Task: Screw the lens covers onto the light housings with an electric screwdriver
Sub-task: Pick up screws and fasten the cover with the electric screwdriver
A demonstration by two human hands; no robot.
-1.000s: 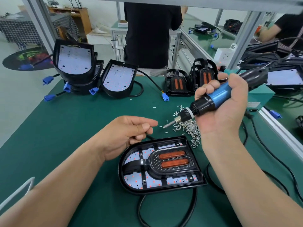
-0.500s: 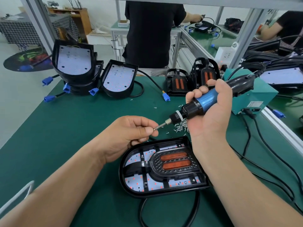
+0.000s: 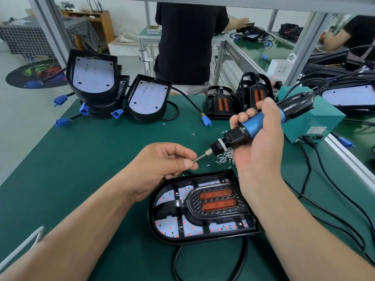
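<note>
A black light housing lies flat on the green table in front of me, with a black lens cover bearing two orange strips set in it. My right hand grips a blue and black electric screwdriver, its bit pointing down and left. My left hand pinches a small screw between thumb and forefinger, right at the bit's tip, just above the housing's far edge. A pile of loose screws lies behind the bit.
Open housings with white LED boards stand at the back left, trailing blue connectors. Two loose lens covers lean at the back centre. A teal power box and black cables occupy the right. A person in black stands beyond the table.
My right hand has brought the screwdriver down and left, from above the screw pile to my left fingertips. The bit now meets the screw that my left hand pinches.
</note>
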